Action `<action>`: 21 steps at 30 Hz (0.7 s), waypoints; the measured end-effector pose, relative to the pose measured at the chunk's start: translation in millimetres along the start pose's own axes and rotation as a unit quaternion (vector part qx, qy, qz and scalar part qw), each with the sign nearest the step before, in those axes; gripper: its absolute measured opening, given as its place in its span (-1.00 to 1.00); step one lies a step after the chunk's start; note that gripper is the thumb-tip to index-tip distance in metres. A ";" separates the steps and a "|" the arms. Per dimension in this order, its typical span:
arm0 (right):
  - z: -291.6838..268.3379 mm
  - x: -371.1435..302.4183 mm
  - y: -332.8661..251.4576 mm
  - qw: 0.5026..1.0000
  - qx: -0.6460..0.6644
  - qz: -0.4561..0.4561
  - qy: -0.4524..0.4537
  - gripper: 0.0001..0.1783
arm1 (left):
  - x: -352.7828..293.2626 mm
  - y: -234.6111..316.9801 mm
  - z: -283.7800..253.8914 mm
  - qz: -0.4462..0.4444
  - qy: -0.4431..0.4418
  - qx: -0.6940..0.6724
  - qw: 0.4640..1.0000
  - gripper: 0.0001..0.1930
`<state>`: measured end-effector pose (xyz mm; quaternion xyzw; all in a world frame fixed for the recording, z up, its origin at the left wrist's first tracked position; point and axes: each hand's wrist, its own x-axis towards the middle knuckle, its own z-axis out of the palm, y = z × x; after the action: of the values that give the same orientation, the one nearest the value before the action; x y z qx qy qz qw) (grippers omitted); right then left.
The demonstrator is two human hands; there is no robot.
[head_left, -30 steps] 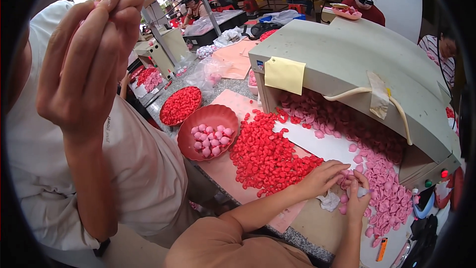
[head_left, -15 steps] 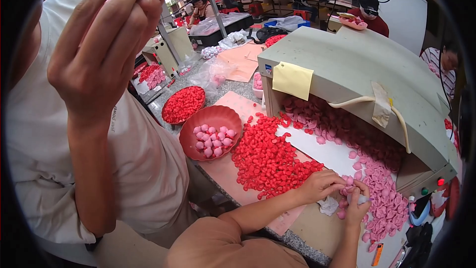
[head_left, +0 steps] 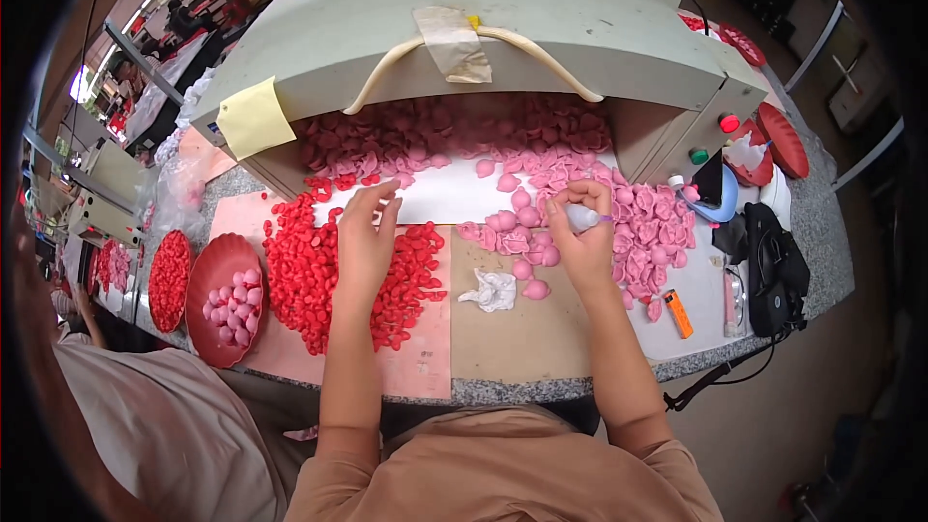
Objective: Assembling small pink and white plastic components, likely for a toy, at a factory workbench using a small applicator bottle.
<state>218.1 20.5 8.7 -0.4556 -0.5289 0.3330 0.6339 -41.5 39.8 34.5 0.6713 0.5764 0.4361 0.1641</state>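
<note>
Right hand grips a small bottle while the left hand reaches over red pieces

The right hand is closed around a small, pale bottle with a purple end, just beside the heap of pink pieces. The left hand is over the upper part of the red pieces, its fingers bent toward the thumb; whether they hold a piece, I cannot tell. The two hands are well apart.

The red pieces spread over a pink sheet. The pink pieces lie mostly to the right, round ones and frilled ones together. Between the two heaps, on a tan board, lies a crumpled tissue.

Behind the hands, a grey hood arches over a white board, with more pieces in its shade. A yellow note hangs at its left front corner; a cream tube is taped along its front edge.

On the left of the surface, a red bowl holds pink balls. On the right lie an orange tool and a black bag. Another person's pale top shows at lower left.
</note>
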 end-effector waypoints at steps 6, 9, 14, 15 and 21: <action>-0.5 -9.4 -4.4 0.999 -0.025 -0.026 -0.029 -0.65 | 33.4 -20.4 7.3 0.050 -0.056 0.125 0.989 -0.77; 1.8 -9.5 -7.2 0.998 -0.031 -0.029 -0.041 -0.65 | 40.3 -42.2 20.8 0.015 -0.118 0.150 0.982 -0.73; 11.6 -13.1 -6.6 0.997 -0.032 -0.024 -0.066 -0.68 | 37.7 -57.4 23.8 0.068 -0.072 0.131 0.986 -0.71; 16.9 -17.2 -9.0 0.997 -0.029 -0.020 -0.070 -0.68 | 35.1 -54.9 16.8 0.070 -0.060 0.116 0.989 -0.69; 45.1 -48.5 -7.0 0.948 0.062 0.081 -0.303 -0.69 | -2.7 -12.4 -0.7 -0.197 -0.102 -0.584 0.780 -0.60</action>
<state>163.1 -15.7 -1.5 -0.3344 -0.6357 0.5373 0.4420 -49.7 40.6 24.9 0.3589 0.3105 0.5762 0.6654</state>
